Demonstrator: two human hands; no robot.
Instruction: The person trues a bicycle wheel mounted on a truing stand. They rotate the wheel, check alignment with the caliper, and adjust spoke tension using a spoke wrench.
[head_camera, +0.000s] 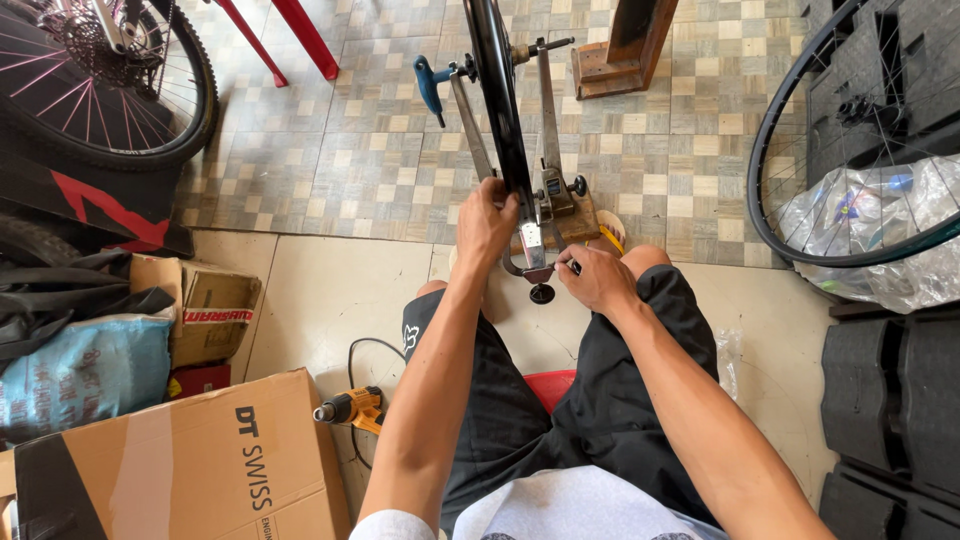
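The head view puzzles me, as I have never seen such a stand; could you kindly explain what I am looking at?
The camera sits on a seated person's head, looking down past their knees. A bicycle wheel, seen edge-on, is mounted in a metal truing stand on the floor. The left hand grips the rim; the right hand pinches a small tool at the stand's base. Around them lie a cardboard box, a yellow cordless drill and another wheel on the right.
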